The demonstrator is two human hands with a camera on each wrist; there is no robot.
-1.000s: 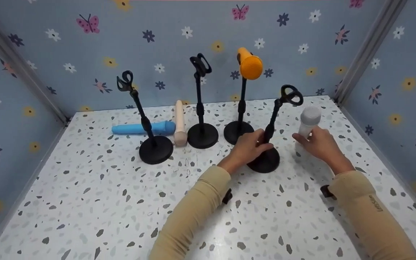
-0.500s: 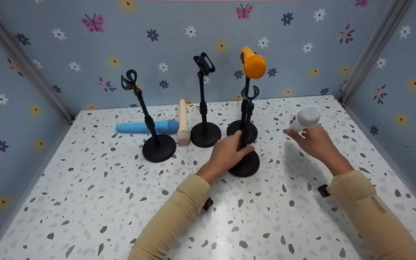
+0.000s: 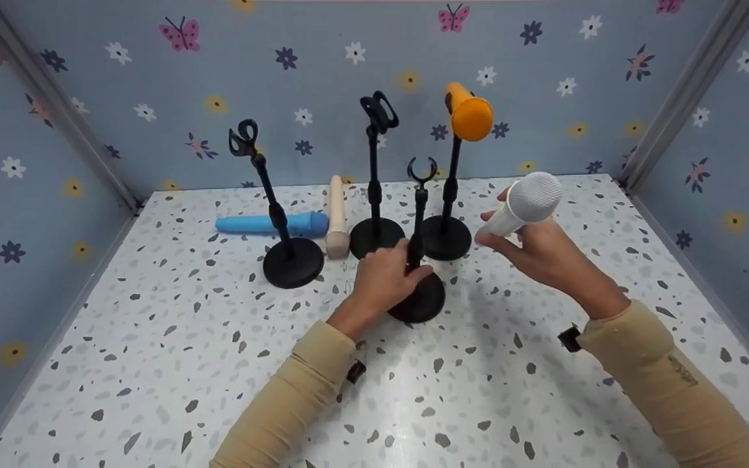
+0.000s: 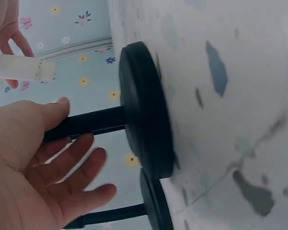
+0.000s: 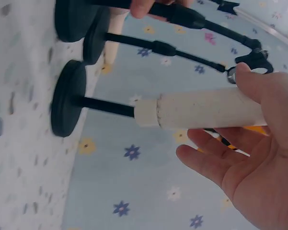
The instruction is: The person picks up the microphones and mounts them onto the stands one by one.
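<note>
My left hand (image 3: 382, 278) grips the pole of the front black microphone stand (image 3: 421, 214) just above its round base, thumb and forefinger on the pole. The open clip at the top of that stand holds nothing. In my right hand (image 3: 540, 250) is a white microphone (image 3: 532, 199), tilted, with its mesh head up and toward me and its handle pointing down to the left. The right wrist view shows the pale handle (image 5: 201, 109) between thumb and fingers, raised off the table. A gap separates the microphone from the gripped stand.
Behind stands a stand bearing an orange microphone (image 3: 471, 118). Two more stands with bare clips, a middle one (image 3: 374, 175) and a left one (image 3: 291, 263), are nearby. A blue microphone (image 3: 251, 225) and a beige microphone (image 3: 337, 214) lie on the speckled table (image 3: 218, 390).
My left hand has brought the front stand leftward, and its clip has turned. My right hand has lifted the white microphone, moved it left and tilted it.
</note>
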